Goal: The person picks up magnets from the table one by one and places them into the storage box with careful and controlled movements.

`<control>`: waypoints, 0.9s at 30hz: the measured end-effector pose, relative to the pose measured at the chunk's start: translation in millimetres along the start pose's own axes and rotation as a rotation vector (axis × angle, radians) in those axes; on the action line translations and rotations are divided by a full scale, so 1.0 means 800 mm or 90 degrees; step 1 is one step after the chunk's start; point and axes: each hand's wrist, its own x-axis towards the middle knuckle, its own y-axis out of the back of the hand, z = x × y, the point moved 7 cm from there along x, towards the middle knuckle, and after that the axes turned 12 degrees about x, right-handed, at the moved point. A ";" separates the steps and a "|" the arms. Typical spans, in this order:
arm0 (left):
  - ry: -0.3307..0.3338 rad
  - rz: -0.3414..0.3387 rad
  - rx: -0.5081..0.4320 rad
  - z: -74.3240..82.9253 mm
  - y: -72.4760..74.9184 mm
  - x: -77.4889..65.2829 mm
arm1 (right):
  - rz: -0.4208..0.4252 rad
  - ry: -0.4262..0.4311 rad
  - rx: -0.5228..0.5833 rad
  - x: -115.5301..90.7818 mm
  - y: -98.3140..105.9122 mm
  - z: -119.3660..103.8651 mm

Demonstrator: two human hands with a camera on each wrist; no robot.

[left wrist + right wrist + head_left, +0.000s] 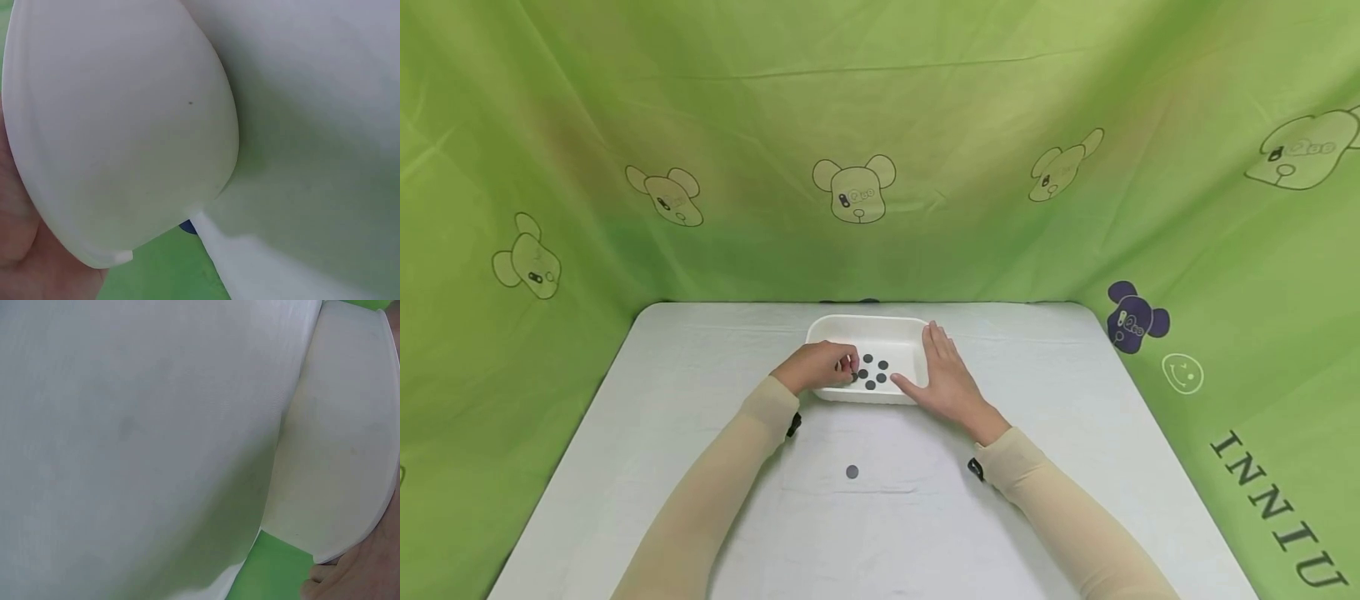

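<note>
A white rectangular tray (880, 398) stands toward the far side of the table with several small dark grey discs (882, 378) lying inside. My left hand (816, 365) reaches over the tray's left end, fingers curled, pinching a dark disc (853, 377) at the fingertips. At the right end, my right hand (951, 383) rests on the rim with fingers straight and thumb spread over the near corner. In the left wrist view, the tray's outer wall (125, 125) hides most of that hand. From the right wrist, the opposite wall (337, 431) shows beside the palm.
One more dark disc (852, 472) lies on the white-covered table (925, 517), nearer than the tray and between the forearms. Green printed curtain (850, 100) hangs behind the table and along both sides.
</note>
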 end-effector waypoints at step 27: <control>0.012 -0.028 0.058 0.006 -0.004 0.002 | 0.003 0.005 0.008 -0.002 0.001 -0.001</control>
